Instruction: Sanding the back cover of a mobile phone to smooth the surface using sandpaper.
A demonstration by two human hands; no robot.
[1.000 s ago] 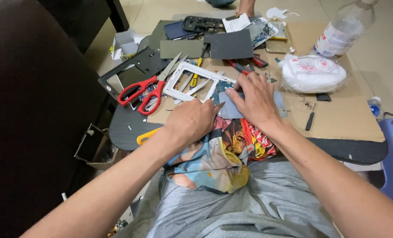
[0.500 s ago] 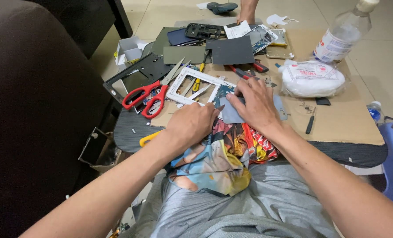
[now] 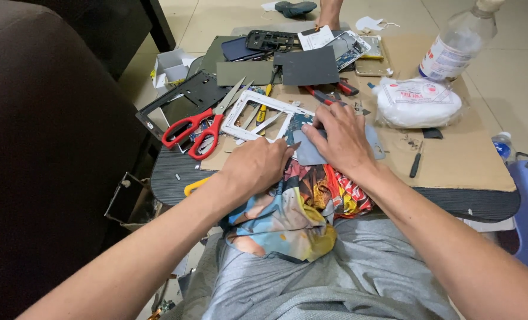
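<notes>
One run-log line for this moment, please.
left hand: fisted, holding thin tool | right hand: flat on grey sheet piece | red-handled scissors: idle

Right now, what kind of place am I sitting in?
Probably a home floor used as a makeshift electronics repair spot: a low table covered in cardboard, red-handled scissors, a white device frame, and tiled floor beyond.

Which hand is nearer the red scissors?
Left. The left hand lies just right of the red scissors; the right hand is farther right, pressing on a grey sheet.
</notes>
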